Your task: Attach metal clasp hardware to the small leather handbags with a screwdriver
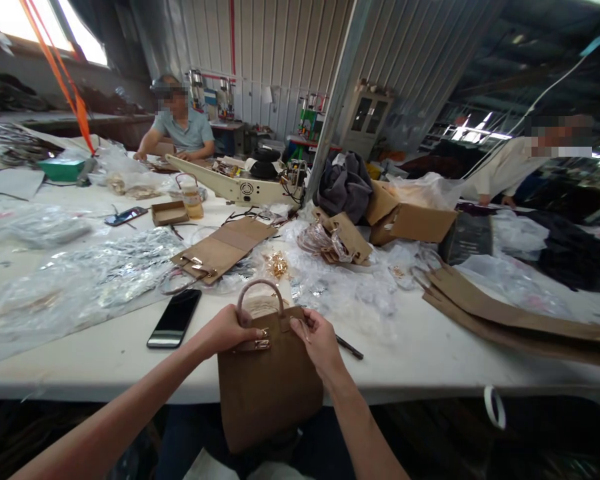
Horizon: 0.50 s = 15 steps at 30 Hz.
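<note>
A brown handbag panel (273,387) with a looped handle (260,285) hangs over the near table edge. My left hand (235,330) is closed on its upper left, the thumb beside a shiny metal clasp (263,340). At the upper right corner, my right hand (316,333) pinches a thin strap (303,328) against the panel. The fingers behind the panel are hidden on both sides. Close to my right hand lies a black pen (349,347). A black phone (175,319) rests left of the panel.
Small gold fittings (277,265) lie beyond the panel, beside another brown bag piece (225,248). Long brown panels (520,317) extend off to the right. Plastic sheeting (95,273) spreads at left. A cardboard box (415,221) stands farther back. Co-workers are at the back left and right.
</note>
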Available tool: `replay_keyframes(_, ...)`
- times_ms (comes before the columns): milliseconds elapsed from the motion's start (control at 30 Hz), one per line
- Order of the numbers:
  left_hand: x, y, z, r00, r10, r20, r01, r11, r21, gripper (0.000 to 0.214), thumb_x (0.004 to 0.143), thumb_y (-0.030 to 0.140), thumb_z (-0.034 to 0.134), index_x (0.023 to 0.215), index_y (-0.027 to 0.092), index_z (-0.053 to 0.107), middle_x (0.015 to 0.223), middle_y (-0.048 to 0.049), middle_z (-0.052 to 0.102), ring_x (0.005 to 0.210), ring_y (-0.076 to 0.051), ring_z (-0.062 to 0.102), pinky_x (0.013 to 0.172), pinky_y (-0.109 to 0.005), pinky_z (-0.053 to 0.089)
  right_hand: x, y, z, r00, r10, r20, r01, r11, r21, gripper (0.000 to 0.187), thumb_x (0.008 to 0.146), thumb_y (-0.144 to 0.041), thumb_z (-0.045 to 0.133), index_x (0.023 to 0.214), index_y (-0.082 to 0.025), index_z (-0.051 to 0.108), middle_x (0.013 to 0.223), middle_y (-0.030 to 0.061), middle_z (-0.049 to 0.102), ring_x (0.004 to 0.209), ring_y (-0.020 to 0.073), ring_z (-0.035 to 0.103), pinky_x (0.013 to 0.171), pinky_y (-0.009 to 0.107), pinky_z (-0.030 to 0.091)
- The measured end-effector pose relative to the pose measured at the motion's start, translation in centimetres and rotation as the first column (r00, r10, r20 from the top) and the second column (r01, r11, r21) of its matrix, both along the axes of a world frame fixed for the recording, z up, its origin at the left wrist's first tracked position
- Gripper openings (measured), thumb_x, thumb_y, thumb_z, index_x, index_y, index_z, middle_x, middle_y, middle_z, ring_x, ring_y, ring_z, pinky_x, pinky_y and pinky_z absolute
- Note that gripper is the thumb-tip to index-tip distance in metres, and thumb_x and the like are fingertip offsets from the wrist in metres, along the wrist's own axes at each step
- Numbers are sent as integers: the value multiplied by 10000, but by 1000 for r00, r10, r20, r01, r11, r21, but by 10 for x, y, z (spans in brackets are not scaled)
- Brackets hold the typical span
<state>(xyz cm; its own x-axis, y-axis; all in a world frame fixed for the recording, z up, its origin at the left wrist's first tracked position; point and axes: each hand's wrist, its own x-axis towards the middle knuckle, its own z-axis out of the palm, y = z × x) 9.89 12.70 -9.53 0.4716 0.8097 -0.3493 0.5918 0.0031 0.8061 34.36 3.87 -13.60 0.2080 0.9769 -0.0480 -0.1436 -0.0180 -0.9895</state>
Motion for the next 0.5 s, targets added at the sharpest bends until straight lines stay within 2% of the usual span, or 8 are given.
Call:
replay_keyframes(67,-6,-1,4,1000,20,21,-20,1000,-2,474,795,631,802,705,178,700,674,-15,694,647,-182,581,583,-291,365,2,-1,3,999,7,-42,-8,1000,-15,520,856,-524,915,1228,-194,761,1218,117,810,1124,308,755,998,408,589)
replay_keyframes(167,-17,-11,10,992,77,103,-81,996,29,511,819,637,805,1008,162,787,944,-81,801,863,-263,717,701,-306,493,4,-6,10,997,6,-75,-8,1000,-25,524,849,-527,922,1232,-206,766,1227,112,808,1125,307,750,1008,412,579)
replay_keyframes(233,-23,-23,11,977,114,181,-126,990,56,644,787,562,860,1286,178,723,1112,-102,796,975,-298,747,774,-334,558,6,-9,15,996,0,-93,-3,999,-35,525,842,-534,926,1224,-209,772,1228,115,807,1105,308,752,993,413,581)
replay_keyframes(300,-30,-40,8,961,142,237,-162,984,69,794,783,444,875,1489,225,584,1224,-104,770,1032,-302,755,842,-367,599,6,-12,17,993,-11,-118,5,999,-54,530,828,-533,936,1213,-206,776,1219,119,808,1086,312,755,978,414,586)
replay_keyframes(400,-41,-63,-5,952,196,236,-237,958,160,763,832,329,801,1535,279,510,1315,-97,740,1103,-295,745,929,-408,615,2,-9,15,987,-12,-163,0,997,-79,540,818,-529,942,1216,-203,777,1184,121,812,1065,318,758,970,423,591)
replay_keyframes(500,-47,-76,-14,949,221,224,-288,897,335,499,865,355,737,1347,261,649,1284,-103,736,1095,-310,737,878,-419,637,-3,-3,21,989,-31,-147,19,996,-84,571,786,-570,951,1196,-209,782,1147,110,812,1063,329,751,966,436,596)
